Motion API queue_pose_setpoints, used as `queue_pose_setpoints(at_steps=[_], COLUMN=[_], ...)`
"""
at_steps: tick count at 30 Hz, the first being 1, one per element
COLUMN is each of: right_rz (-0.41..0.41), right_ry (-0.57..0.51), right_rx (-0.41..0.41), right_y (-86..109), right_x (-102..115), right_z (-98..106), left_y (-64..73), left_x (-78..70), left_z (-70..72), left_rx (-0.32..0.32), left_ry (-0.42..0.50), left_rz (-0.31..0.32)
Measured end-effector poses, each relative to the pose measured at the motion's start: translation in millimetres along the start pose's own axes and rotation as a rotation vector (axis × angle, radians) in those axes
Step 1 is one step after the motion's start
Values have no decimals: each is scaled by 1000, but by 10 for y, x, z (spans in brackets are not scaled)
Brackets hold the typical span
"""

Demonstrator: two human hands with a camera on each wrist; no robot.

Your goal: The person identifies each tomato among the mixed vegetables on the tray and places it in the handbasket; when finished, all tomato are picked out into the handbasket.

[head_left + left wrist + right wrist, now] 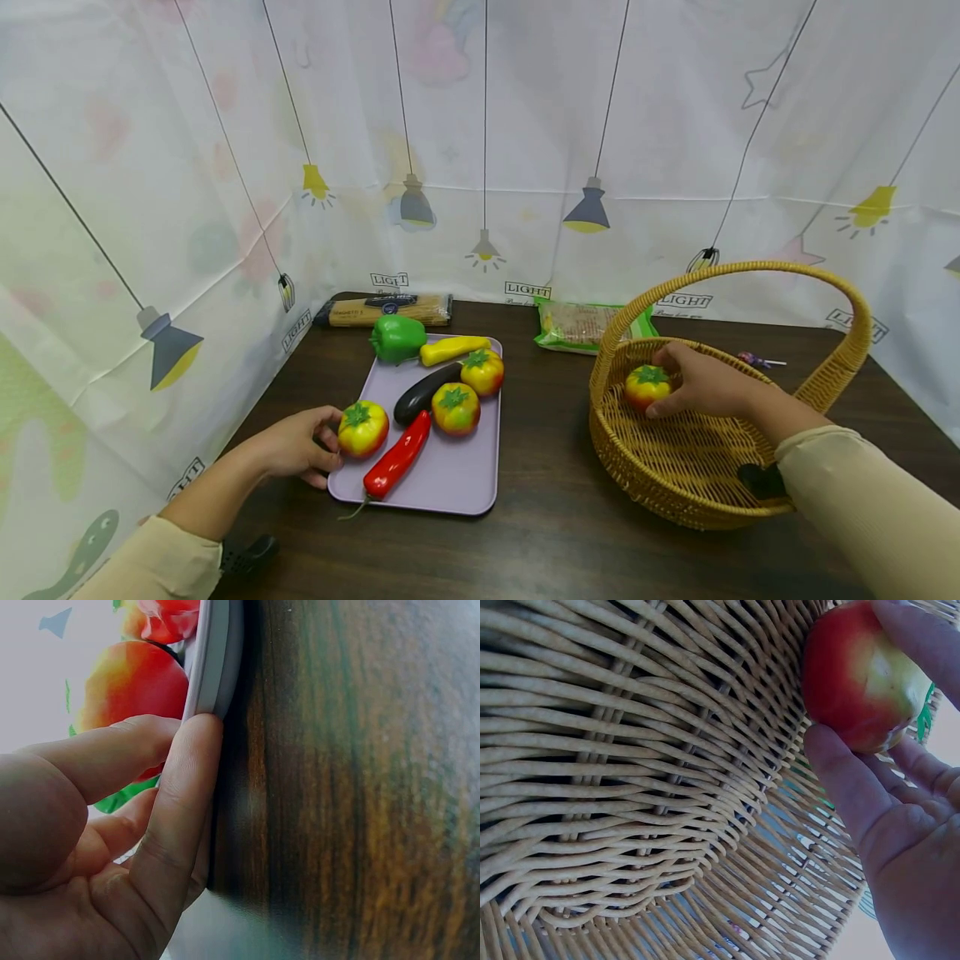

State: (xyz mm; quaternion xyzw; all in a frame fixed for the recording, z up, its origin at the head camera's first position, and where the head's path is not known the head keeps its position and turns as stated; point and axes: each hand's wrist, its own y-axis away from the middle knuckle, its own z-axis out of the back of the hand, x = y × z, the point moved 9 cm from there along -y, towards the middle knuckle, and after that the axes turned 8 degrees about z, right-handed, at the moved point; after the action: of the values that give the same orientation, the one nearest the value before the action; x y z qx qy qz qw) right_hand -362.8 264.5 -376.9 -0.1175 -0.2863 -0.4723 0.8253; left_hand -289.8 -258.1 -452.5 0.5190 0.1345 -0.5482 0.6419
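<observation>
My left hand [303,446] is at the left edge of the lilac tray [465,471] and pinches its rim, close beside a red-yellow tomato [363,429]. In the left wrist view, one fingertip [201,731] lies against the tray's outer side. Inside the wicker basket [675,487], my right hand [708,383] grips another red-yellow tomato [647,385] with a green top. The right wrist view has this tomato [862,675] between thumb and fingers, close to the woven wall. Two more tomatoes [456,408], a red chili pepper [399,457] and an eggplant [423,393] lie on the tray.
A green bell pepper [397,338] and a yellow pepper [453,350] are at the tray's far side. Behind lie a spaghetti pack [390,311], a green-edged food pack [577,325] and a lollipop [753,360]. The basket's tall handle [750,268] arches over it.
</observation>
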Motion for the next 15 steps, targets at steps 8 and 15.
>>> queue_pose_setpoints(at_steps=[8,15], right_rz=[-3,26], right_ry=[8,20], right_rx=[-4,-5], right_y=[10,28], right_x=[-34,18], right_z=[-5,22], left_y=[-2,3], left_x=[6,-4], left_z=[-2,0], left_rx=[-1,-7], left_ry=[-10,-18], left_rz=[9,9])
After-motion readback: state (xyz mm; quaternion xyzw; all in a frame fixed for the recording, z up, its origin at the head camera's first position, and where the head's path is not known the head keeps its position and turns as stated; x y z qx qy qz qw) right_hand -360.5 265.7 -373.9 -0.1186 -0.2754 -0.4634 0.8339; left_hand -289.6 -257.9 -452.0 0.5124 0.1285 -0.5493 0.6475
